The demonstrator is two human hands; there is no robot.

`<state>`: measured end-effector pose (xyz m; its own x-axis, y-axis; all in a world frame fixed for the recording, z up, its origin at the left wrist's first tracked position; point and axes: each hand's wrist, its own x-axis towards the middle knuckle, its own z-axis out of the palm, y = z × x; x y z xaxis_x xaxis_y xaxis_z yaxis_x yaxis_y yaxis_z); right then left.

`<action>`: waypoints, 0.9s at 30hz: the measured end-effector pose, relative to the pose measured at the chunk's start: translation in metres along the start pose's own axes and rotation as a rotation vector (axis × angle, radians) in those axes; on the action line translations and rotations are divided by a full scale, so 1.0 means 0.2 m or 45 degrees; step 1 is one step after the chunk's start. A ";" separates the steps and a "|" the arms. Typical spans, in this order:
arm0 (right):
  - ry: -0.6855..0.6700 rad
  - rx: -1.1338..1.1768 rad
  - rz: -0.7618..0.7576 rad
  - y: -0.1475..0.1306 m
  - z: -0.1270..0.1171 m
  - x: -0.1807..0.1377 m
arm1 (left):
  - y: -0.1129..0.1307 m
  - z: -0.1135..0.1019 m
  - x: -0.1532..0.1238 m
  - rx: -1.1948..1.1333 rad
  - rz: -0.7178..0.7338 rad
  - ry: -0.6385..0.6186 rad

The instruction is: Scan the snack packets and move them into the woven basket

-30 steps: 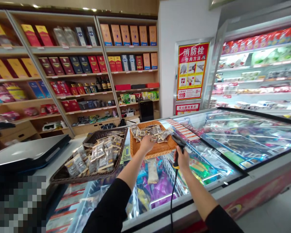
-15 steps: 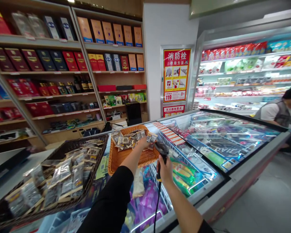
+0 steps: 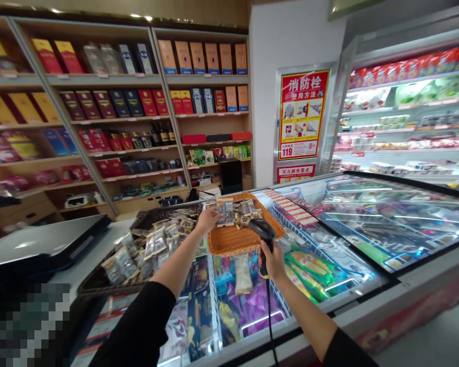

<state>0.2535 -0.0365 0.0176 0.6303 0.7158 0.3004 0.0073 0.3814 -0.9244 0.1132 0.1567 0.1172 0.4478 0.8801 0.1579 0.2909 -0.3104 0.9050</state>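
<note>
Baskets are sitting two together, dark basket (image 3: 94, 281) beside orange basket (image 3: 233, 242). At the orange rim the left grip (image 3: 207, 219) is pinching one packet (image 3: 226, 211); the right grip (image 3: 274, 260) is squeezing one scanner (image 3: 263, 232) near open freezer glass (image 3: 367, 214).

Arms outstretched, left hand (image 3: 207, 219) in a pinch, right hand (image 3: 274, 260) fisted.
</note>
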 end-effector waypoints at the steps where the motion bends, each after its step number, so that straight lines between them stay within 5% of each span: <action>1: -0.070 0.000 -0.004 -0.01 0.05 -0.02 | -0.03 -0.07 -0.03 0.025 0.002 0.045; 5: -0.287 -0.017 0.019 -0.02 0.25 -0.09 | -0.16 -0.25 -0.16 0.090 0.026 0.164; 10: -0.407 -0.007 0.083 0.02 0.41 -0.21 | -0.29 -0.31 -0.28 0.045 0.062 0.229; 27: -0.395 -0.101 0.059 0.00 0.42 -0.30 | -0.26 -0.29 -0.33 0.042 0.095 0.267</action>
<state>0.1500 -0.0308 0.0185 0.3649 0.8802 0.3034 0.0519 0.3061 -0.9506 0.0200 0.1361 0.0825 0.2846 0.9087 0.3053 0.2927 -0.3856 0.8750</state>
